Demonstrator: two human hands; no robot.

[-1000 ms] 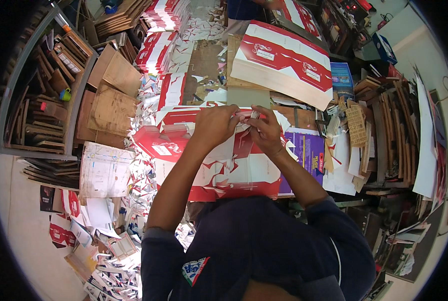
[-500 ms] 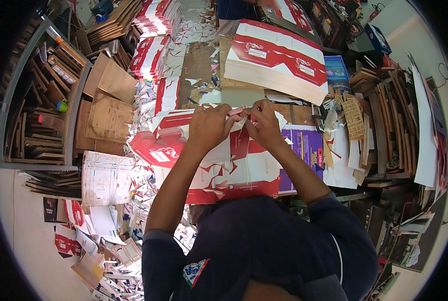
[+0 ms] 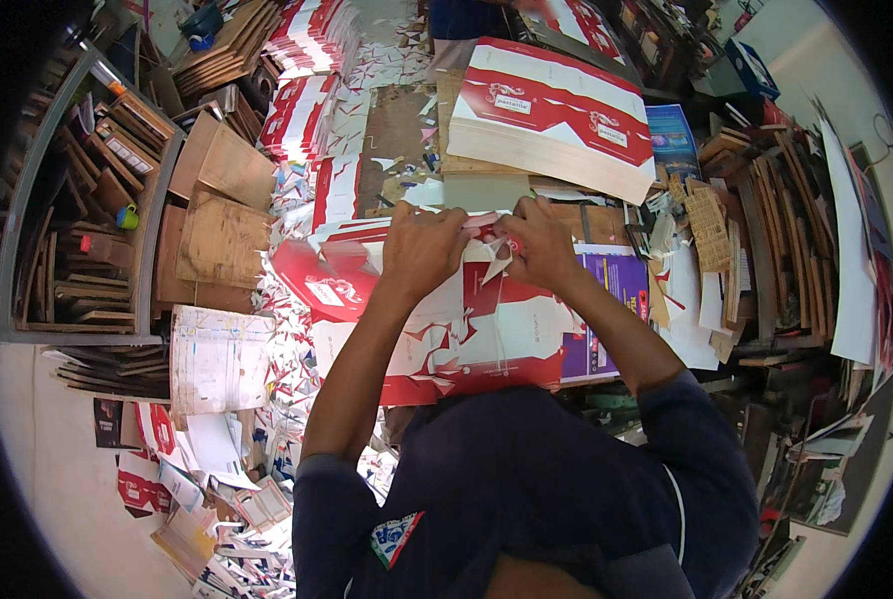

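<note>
In front of me lies a stack of red and white printed cardboard sheets [image 3: 436, 349] with die-cut outlines and ragged bits along its cuts. My left hand [image 3: 421, 250] is closed over the far edge of the stack, its fingers curled around it. Close beside it, my right hand [image 3: 544, 248] is closed in a pinch on torn cardboard scrap [image 3: 493, 262] at the same far edge. Loose white and pinkish pieces stick up between the two hands. The fingertips are partly hidden behind the cardboard.
A tall stack of uncut printed sheets [image 3: 551, 115] stands beyond my hands. A purple printed sheet [image 3: 611, 299] lies at the right. Cut scraps [image 3: 292, 299] cover the floor at left, near wooden boards [image 3: 222, 235] and a rack [image 3: 157, 240]. Another person [image 3: 456, 35] stands at the far side.
Both hands have shifted slightly to the right in the picture, as the view has moved a little. A white scrap flap now hangs more visibly below my right fingers.
</note>
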